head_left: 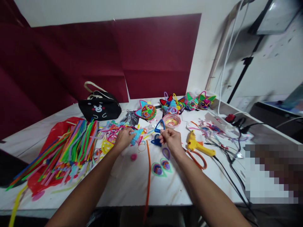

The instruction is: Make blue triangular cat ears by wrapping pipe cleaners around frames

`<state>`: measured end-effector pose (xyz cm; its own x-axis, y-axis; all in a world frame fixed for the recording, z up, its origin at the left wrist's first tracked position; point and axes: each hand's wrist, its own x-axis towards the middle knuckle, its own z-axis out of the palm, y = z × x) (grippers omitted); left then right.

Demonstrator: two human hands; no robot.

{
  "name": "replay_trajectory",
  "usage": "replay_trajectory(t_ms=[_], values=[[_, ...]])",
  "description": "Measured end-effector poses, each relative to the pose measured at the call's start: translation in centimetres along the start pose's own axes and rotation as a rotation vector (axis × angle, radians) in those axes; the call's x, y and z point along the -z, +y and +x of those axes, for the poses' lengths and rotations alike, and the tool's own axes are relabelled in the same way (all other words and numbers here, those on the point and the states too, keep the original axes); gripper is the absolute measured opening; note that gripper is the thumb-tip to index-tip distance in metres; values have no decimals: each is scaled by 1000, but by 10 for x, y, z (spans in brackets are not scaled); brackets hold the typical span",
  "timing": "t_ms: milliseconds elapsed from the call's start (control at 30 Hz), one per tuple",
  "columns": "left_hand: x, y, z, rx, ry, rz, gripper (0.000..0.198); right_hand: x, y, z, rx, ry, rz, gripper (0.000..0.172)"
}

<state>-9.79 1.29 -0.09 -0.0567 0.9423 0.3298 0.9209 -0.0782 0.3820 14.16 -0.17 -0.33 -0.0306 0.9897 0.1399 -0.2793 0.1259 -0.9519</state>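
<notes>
Over the table (127,192), the left hand (123,138) pinches a light blue piece (136,136). To its right, the right hand (172,138) pinches a blue loop (160,127). A dark blue piece (156,140) is just nearer; I can't tell if it's held. This looks like handling small parts; the next move needs a gentle pinch.

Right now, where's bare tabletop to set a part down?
Bare: near edge, between left forearm and orange strip; also nearside of the teardrop pieces. Crowded: left, pipe-cleaner bundle; back, cat-face ornaments; right, glue gun and colored scraps.
</notes>
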Motion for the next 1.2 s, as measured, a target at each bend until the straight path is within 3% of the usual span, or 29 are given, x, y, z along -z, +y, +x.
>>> replay_trajectory(t_ms=[167, 333, 400, 467, 600, 700, 800, 900, 1200], values=[[-1, -2, -1, 147, 56, -381, 27, 3, -5, 2, -5, 49, 39, 30], [-6, 8, -1, 204, -24, -698, 34, 8, -6, 8, 6, 96, 82, 30], [-8, 14, 0, 182, -38, -635, 30, 11, -6, 10, 8, 108, 96, 30], [-9, 20, 0, 108, 9, -420, 23, 14, -6, 11, 8, 121, 108, 30], [-16, 39, -4, -210, 136, -4, 17, 18, -5, 14, 4, 138, 118, 29], [-27, 57, -9, -314, -28, 26, 20, 19, -4, 15, 13, 139, 112, 29], [-38, 69, -10, -322, -197, 79, 22, 19, -4, 16, 16, 140, 108, 29], [-46, 74, -6, -276, -281, 97, 27, 18, -5, 16, 14, 149, 108, 27], [-49, 76, 9, -175, -383, 17, 15, 17, -8, 16, -2, 166, 112, 26]])
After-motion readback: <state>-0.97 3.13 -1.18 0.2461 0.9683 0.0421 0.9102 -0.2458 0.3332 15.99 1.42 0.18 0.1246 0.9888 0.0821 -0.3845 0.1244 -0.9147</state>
